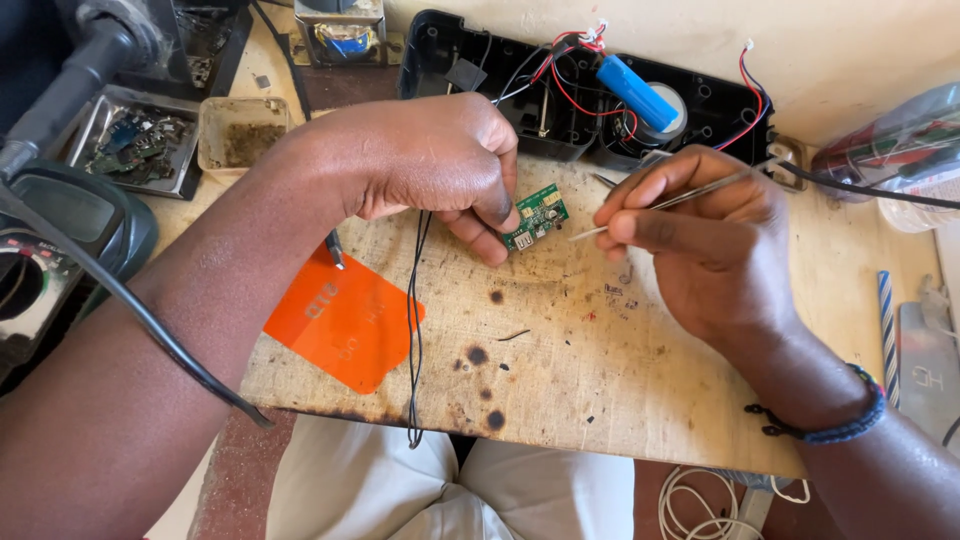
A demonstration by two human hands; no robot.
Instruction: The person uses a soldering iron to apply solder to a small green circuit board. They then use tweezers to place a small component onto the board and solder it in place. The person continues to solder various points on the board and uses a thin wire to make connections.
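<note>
Head view: left hand [430, 160] pinches green circuit board [534, 216]; right hand [700, 230] grips tweezers [660, 203].
Board looks light, stiff, fragile; best held by its edges, tweezer tips just beside it.

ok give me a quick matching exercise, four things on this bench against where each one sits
Things:
1 green circuit board
2 tweezers
3 blue cylindrical cell
4 orange card

Places:
a in the open black casing
b flat on the wooden board, under the left forearm
c pinched in the left hand
d held in the right hand

Pairs: 1-c, 2-d, 3-a, 4-b
</note>
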